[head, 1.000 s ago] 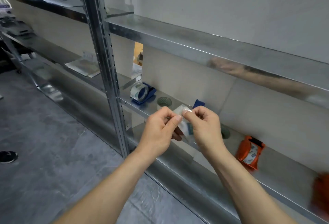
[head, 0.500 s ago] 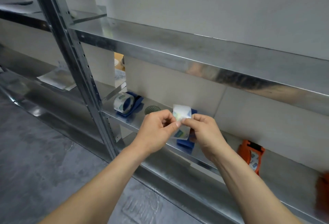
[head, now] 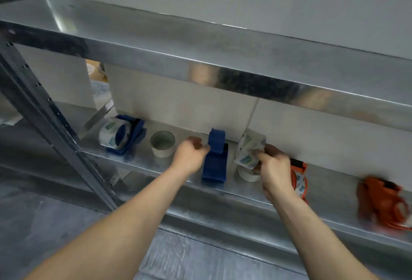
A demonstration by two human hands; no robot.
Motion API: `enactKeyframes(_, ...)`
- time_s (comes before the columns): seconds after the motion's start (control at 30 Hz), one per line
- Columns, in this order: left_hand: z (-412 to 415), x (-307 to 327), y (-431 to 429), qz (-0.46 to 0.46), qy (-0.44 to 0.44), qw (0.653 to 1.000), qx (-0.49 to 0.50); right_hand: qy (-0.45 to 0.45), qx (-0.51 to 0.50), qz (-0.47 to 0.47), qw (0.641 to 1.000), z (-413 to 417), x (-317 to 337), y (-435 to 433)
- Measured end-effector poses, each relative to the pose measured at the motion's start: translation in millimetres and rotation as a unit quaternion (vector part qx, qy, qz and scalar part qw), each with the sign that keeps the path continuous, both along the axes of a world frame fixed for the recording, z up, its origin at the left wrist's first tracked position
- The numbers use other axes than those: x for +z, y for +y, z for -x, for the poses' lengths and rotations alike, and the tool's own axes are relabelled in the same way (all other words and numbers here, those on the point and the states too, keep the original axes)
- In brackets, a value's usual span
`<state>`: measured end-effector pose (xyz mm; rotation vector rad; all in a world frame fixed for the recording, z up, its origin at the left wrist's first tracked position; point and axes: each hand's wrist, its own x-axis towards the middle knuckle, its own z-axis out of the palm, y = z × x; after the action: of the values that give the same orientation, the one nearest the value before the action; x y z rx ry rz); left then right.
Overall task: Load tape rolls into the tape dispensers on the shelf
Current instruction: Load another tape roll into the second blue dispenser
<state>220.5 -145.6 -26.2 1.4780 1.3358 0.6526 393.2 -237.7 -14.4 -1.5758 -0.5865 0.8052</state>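
Hands parted: left hand (head: 189,154) at blue dispenser (head: 215,165), grip unclear; right hand (head: 274,169) grips printed tape roll (head: 247,153).

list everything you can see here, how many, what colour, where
blue dispensers: 2, blue, on shelf; loaded far left, empty centre
white rolls: 2, white, standing on shelf; one between the blue dispensers, one under the right hand
printed roll: 1, clear with green marks, in the right hand
orange dispensers: 2, orange, shelf right; one behind the right hand, one far right, blurred
shelf: 1, grey metal, across the view
left hand: at the empty dispenser's left edge, grip unclear
right hand: holds the printed roll
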Motion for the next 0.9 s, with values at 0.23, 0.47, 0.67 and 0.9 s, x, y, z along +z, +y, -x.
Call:
enactKeyframes(0.23,-34,-6,39,-0.010,0.071,0.995,-0.072,-0.021,-0.024,0.033,0.999,17,-13,19)
enactKeyframes(0.47,-36,-15,55,0.017,0.037,0.995,-0.094,-0.074,-0.002,0.074,0.995,38,-32,54)
enactKeyframes(0.67,-24,-27,62,0.086,-0.060,0.991,-0.078,-0.040,0.011,0.055,0.998,54,-35,70)
enactKeyframes(0.9,-21,-18,66,0.179,-0.099,0.976,-0.072,-0.045,0.037,0.063,0.996,54,-36,70)
